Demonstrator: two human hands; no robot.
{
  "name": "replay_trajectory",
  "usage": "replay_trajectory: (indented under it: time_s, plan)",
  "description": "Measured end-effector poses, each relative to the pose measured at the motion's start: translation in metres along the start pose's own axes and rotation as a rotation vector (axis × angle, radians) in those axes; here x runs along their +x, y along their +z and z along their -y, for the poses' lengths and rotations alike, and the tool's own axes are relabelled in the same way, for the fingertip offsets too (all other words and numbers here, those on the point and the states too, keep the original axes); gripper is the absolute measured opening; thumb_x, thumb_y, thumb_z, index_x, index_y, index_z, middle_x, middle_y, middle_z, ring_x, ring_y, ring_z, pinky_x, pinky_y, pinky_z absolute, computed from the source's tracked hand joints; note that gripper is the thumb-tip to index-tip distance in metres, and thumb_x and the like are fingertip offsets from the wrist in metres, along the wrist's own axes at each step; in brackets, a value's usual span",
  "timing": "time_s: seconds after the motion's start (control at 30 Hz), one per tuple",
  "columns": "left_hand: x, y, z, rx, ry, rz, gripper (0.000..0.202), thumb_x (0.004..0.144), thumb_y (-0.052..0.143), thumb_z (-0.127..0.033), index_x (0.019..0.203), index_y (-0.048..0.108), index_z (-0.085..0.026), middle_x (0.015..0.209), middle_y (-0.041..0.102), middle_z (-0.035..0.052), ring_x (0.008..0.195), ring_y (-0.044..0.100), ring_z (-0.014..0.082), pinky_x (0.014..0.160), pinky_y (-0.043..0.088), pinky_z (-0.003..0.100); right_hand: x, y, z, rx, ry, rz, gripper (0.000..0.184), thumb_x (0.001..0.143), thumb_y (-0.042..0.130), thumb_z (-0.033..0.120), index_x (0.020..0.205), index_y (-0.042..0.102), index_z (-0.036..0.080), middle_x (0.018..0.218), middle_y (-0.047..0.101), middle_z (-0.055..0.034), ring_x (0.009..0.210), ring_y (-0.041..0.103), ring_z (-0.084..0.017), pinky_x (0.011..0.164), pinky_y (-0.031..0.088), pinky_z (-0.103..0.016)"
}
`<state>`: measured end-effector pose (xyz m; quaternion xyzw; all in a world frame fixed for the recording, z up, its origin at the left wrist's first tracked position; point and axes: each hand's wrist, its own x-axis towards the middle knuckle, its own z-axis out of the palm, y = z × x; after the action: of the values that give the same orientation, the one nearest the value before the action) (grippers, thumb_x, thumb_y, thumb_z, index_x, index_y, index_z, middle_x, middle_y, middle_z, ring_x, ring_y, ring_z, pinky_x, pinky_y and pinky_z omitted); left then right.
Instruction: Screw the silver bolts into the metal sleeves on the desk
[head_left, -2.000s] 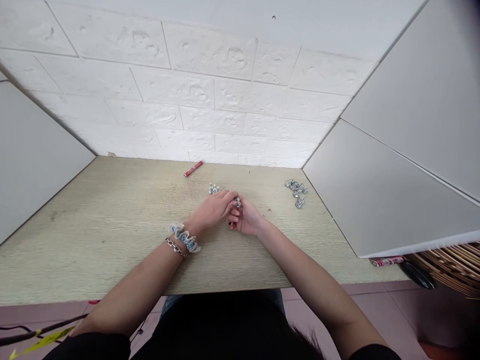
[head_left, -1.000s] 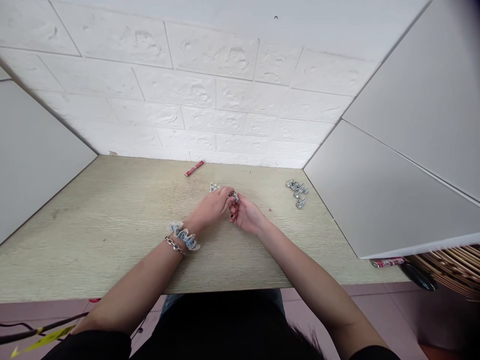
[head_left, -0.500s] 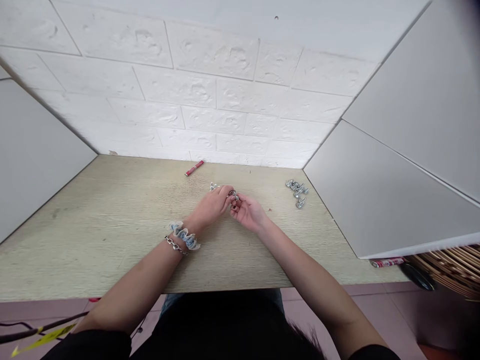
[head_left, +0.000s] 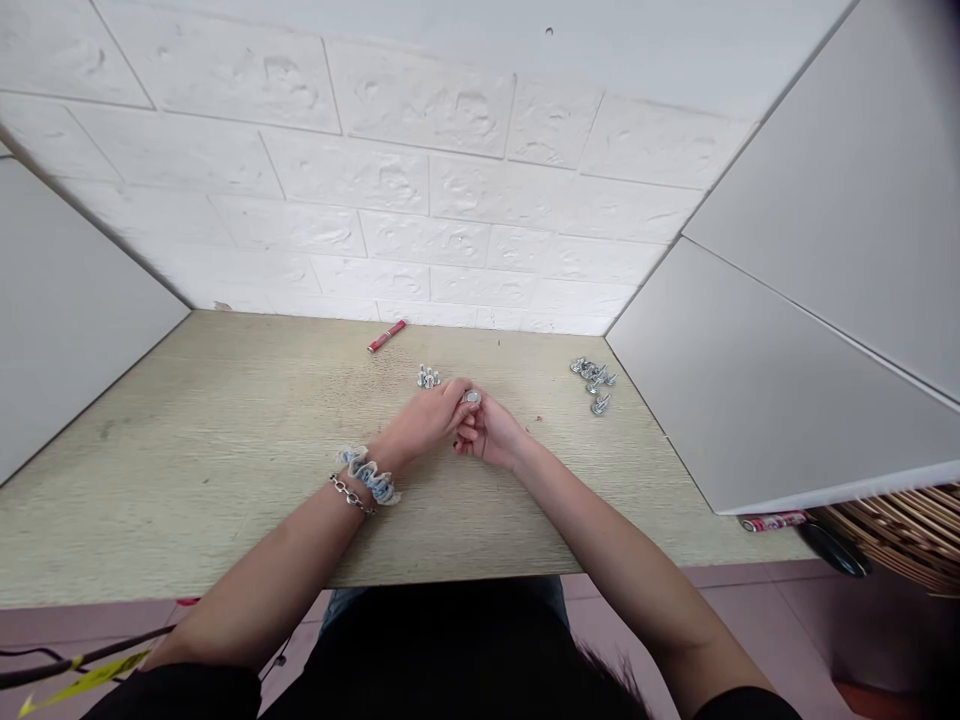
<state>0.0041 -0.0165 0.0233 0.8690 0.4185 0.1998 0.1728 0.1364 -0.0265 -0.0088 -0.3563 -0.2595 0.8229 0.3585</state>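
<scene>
My left hand [head_left: 433, 418] and my right hand [head_left: 495, 432] meet over the middle of the table, fingers curled together. Between the fingertips a small round metal piece [head_left: 472, 397] shows its silvery disc face, turned up; both hands close on it. The rest of the piece is hidden by the fingers. Just beyond my left hand stand several small pale metal screw-like pieces [head_left: 428, 377] in a cluster. Off to the right lies a loose heap of shiny metal pieces [head_left: 594, 376] with round bases and thin stems, one group slightly nearer me.
A red tube [head_left: 387, 336] lies near the white brick-pattern wall [head_left: 457, 240]. Grey-white panels [head_left: 787, 370] border the wooden table [head_left: 225, 480] on both sides. At the right edge are another red tube [head_left: 774, 521], a black object [head_left: 834, 550] and a wicker basket [head_left: 907, 535].
The metal piece has been turned between my fingers, so its disc face now shows instead of a ring-like outline. My hands have shifted slightly towards me, uncovering more of the pale cluster.
</scene>
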Motion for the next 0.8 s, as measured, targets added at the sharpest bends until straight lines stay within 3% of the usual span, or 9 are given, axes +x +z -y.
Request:
replay_trajectory:
  time_s: [0.2, 0.43, 0.6, 0.8]
  plan:
    - [0.0002, 0.0018, -0.0008, -0.287, -0.076, -0.001, 0.028, 0.087, 0.033, -0.041, 0.091, 0.049, -0.019, 0.077, 0.06, 0.0026, 0.069, 0.056, 0.0172, 0.06, 0.039, 0.028, -0.0041, 0.0017, 0.0016, 0.009, -0.034, -0.012, 0.038, 0.083, 0.037, 0.042, 0.054, 0.033, 0.019, 0.038, 0.033, 0.0053, 0.038, 0.032, -0.008, 0.05, 0.039, -0.024]
    - [0.004, 0.004, 0.0013, -0.588, -0.123, -0.079, 0.025, 0.086, 0.034, -0.039, 0.079, 0.046, -0.018, 0.068, 0.057, -0.0006, 0.062, 0.054, 0.0129, 0.059, 0.04, 0.026, -0.0067, 0.0049, 0.007, 0.03, -0.067, -0.055, 0.029, 0.08, 0.033, 0.033, 0.055, 0.034, 0.019, 0.043, 0.039, 0.0029, 0.043, 0.039, -0.01, 0.052, 0.039, -0.025]
    - [0.0051, 0.003, 0.0047, -0.612, -0.123, -0.136, 0.024, 0.086, 0.035, -0.038, 0.08, 0.046, -0.018, 0.067, 0.054, -0.0013, 0.06, 0.051, 0.0115, 0.058, 0.039, 0.025, -0.0055, 0.0054, 0.0061, 0.019, -0.054, -0.076, 0.028, 0.079, 0.035, 0.035, 0.056, 0.036, 0.019, 0.045, 0.042, 0.0027, 0.043, 0.04, -0.01, 0.052, 0.04, -0.025]
    - [0.0017, 0.0012, 0.0034, -0.398, -0.104, -0.048, 0.034, 0.078, 0.05, -0.04, 0.105, 0.049, -0.02, 0.067, 0.056, -0.0018, 0.062, 0.052, 0.0139, 0.058, 0.037, 0.026, -0.0039, 0.0042, 0.0036, 0.021, -0.043, -0.092, 0.026, 0.08, 0.034, 0.033, 0.062, 0.045, 0.018, 0.043, 0.044, 0.0027, 0.04, 0.04, -0.01, 0.05, 0.038, -0.025]
